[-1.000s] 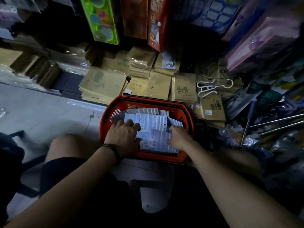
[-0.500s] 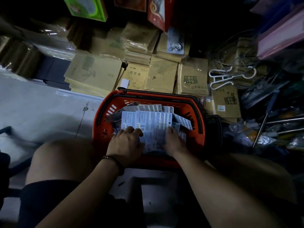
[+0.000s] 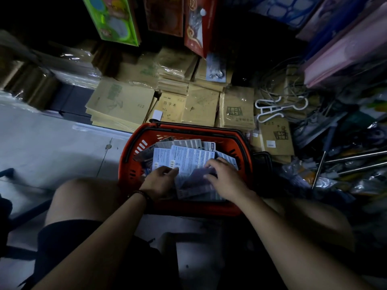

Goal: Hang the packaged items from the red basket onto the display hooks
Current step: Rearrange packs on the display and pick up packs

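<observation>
Basket (image 3: 184, 127) on the floor (image 3: 52, 143), packaged items (image 3: 188, 158) piled in it; stacks of notebooks (image 3: 201, 105) just behind its far rim, hangers (image 3: 270, 110) beyond its far-right corner

1 red basket (image 3: 134, 151) holds overlapping packaged cards (image 3: 188, 155): at least 6 show, and the full count is hidden. 2 hands are in it, the left hand (image 3: 159, 181) and the right hand (image 3: 227, 181), with 1 bracelet (image 3: 142, 194). Beyond are at least 5 piles of brown notebooks (image 3: 121, 101) and 3 metal rods (image 3: 356, 157).
</observation>
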A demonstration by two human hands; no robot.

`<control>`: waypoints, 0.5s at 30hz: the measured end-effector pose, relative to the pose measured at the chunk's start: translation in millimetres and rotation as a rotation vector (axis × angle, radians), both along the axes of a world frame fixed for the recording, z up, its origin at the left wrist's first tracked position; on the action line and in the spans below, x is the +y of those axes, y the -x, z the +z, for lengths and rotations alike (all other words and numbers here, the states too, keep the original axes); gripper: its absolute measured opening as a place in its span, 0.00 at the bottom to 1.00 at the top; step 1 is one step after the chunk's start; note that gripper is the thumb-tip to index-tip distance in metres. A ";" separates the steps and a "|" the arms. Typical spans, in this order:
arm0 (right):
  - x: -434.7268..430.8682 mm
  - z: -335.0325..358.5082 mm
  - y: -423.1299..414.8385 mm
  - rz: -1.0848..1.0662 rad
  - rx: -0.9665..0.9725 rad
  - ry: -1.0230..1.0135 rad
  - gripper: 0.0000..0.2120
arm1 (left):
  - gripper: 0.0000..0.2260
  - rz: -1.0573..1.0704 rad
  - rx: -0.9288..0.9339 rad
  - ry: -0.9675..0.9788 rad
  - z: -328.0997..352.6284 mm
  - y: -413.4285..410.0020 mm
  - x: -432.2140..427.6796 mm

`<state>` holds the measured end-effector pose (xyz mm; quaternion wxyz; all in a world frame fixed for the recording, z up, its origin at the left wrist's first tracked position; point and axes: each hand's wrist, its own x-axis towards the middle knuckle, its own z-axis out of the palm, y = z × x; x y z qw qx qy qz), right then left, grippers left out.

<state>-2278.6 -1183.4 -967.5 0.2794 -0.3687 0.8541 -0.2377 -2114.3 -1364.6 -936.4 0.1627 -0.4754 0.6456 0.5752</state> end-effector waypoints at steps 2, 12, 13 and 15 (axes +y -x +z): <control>0.3 24.0 -8.6 0.017 -0.028 0.163 0.12 | 0.29 0.304 0.022 -0.350 2.5 2.8 -2.2; -16.7 13.4 -49.2 -0.087 -0.087 0.405 0.18 | 0.23 0.448 0.320 -0.459 3.9 -17.2 -8.9; -18.0 1.6 -47.2 -0.177 -0.107 0.360 0.17 | 0.19 0.445 0.295 -0.355 2.3 -18.3 -13.2; -20.5 -24.7 -37.1 -0.382 -0.144 0.205 0.13 | 0.16 0.402 0.259 -0.208 -0.1 -18.2 -17.9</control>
